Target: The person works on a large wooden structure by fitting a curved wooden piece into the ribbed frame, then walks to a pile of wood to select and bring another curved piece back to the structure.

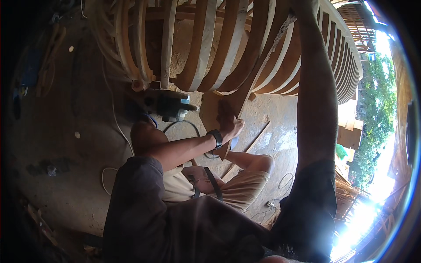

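A long curved wooden plank (245, 87) slants up across the ribs, its wide lower end near my legs. My left hand (230, 124), with a dark watch on its wrist, is closed round the edge of that lower end. My right arm stretches far up, and my right hand (305, 6) is at the plank's upper part, by the picture's top edge. Its fingers are hidden, so its grip does not show. Left of the plank, a teal power tool (172, 106) sits on the floor beneath the ribs.
Curved wooden ribs (196, 48) of a large hull-like frame arch overhead and run off to the right. A pale cord (115, 116) trails over the concrete floor (79, 175). A thin wooden strip (258, 136) lies right of my left hand. Cardboard boxes (351, 134) stand farther right.
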Demonstrator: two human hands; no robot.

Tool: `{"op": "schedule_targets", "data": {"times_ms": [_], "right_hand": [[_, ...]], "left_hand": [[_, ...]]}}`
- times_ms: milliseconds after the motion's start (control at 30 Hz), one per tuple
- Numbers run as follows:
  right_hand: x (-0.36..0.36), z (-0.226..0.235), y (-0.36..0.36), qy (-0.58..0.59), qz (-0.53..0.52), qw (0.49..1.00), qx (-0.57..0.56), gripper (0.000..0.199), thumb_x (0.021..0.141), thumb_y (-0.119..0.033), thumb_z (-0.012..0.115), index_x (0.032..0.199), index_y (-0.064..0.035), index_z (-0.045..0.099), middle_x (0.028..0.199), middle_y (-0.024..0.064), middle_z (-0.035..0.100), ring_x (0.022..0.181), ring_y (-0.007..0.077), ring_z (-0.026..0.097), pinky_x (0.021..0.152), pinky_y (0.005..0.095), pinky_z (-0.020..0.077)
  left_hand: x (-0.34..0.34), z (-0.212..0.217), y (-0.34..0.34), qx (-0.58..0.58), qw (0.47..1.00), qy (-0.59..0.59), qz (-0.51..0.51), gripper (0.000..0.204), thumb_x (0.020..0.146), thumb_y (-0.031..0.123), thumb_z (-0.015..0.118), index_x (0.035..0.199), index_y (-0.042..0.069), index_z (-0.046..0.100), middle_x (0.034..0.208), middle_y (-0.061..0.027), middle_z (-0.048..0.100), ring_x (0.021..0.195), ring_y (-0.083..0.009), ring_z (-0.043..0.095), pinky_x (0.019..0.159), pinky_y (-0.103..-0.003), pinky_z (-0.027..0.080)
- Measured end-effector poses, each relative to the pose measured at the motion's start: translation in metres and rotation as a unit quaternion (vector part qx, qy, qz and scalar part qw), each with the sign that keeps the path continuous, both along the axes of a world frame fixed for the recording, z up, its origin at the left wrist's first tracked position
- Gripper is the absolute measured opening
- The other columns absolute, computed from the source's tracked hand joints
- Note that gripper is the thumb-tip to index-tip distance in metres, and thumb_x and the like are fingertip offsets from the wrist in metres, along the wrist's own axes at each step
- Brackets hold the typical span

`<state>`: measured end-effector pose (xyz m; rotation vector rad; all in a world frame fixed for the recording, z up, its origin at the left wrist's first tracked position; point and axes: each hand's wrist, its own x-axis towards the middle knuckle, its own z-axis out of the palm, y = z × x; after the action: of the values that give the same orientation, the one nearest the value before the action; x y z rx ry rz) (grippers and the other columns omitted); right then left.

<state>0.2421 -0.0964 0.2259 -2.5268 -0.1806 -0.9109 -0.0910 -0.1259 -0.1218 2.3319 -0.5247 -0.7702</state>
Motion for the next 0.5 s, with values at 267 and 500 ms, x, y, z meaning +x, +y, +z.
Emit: {"op": "schedule_targets", "data": {"times_ms": [267,500], "right_hand": [[0.055,0.002,-0.056,-0.019,0.055,0.995,-0.08,0.03,0.08,-0.031,0.064,0.081,-0.001,0.067,0.069,0.0155,0.066,0.065,0.0271,0.066,0.057,0.0408,0.0483],[0.045,0.038,-0.03,-0.009,-0.07,0.988,-0.14,0.041,0.082,-0.04,0.061,0.078,0.0005,0.068,0.07,0.0218,0.066,0.07,0.0352,0.068,0.063,0.0439,0.0511]], "left_hand": [[-0.006,-0.01,-0.008,0.038,0.909,-0.395,-0.132,0.014,0.078,0.017,0.059,0.068,0.009,0.056,0.059,-0.0082,0.054,0.052,-0.024,0.057,0.038,-0.046,0.034],[-0.01,0.033,-0.007,-0.335,0.915,0.017,0.227,0.015,0.08,0.016,0.058,0.072,0.007,0.051,0.065,-0.0083,0.049,0.056,-0.0223,0.051,0.044,-0.045,0.034]]}}
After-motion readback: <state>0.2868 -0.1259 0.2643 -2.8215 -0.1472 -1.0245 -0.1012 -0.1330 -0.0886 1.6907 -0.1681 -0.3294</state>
